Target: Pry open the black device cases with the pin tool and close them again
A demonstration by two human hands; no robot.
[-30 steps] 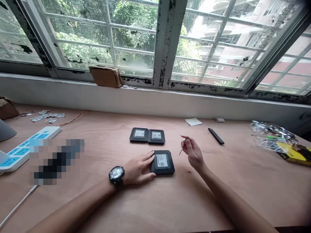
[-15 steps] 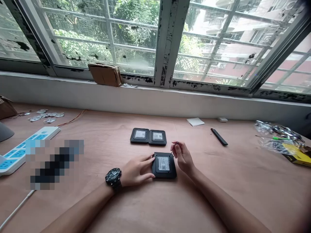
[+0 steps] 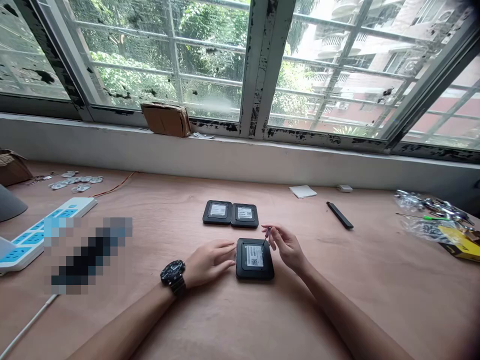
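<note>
A flat black square device (image 3: 245,273) with rounded corners and a white label lies on the table in front of me. My left hand (image 3: 213,262), wearing a black watch (image 3: 173,274), rests at its left edge with fingers stretched out. Whether the fingertips still touch the edge, I cannot tell. My right hand (image 3: 288,246) pinches a small thin screwdriver (image 3: 267,232), its shaft pointing down at the device's upper right corner. Just behind lie two similar labelled devices, a left one (image 3: 217,221) and a right one (image 3: 244,223), side by side.
Rightward are a black bar-shaped object (image 3: 339,215), a white paper square (image 3: 302,191), a small white block (image 3: 344,188), and plastic bags (image 3: 423,227) by a yellow box (image 3: 459,245). A white power strip (image 3: 75,206) and several small pale packets (image 3: 80,188) are at left.
My left fingers have loosened from the device's left edge and drawn slightly away. The screwdriver stays at the upper right corner. The whole view has shifted a little.
</note>
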